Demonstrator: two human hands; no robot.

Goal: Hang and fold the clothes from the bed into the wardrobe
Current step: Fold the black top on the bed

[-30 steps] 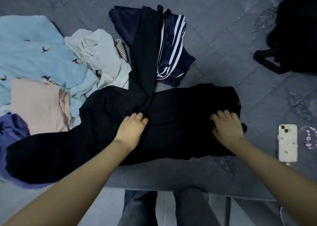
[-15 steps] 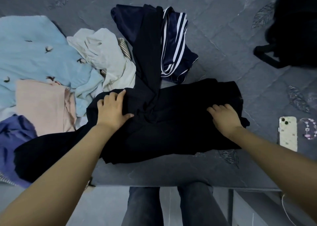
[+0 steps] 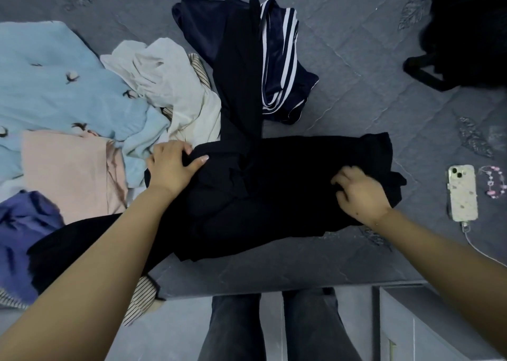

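The black garment (image 3: 274, 185) lies half-folded across the near edge of the bed (image 3: 356, 59), one long dark part of it trailing up toward the navy striped piece (image 3: 282, 59). The left hand (image 3: 171, 168) grips a bunched fold at the garment's left end, thumb hooked over the cloth, just beside the pale blue garment (image 3: 60, 86). The right hand (image 3: 359, 193) has its fingers curled into the cloth near the right edge, pinching it as far as I can tell.

To do this fold well, I'd say both hands should draw the cloth taut first, so the crease runs straight. The left hand ought to carry its edge cleanly over without dragging the cream garment (image 3: 170, 81) along. The trailing part wants tucking in before the final fold.
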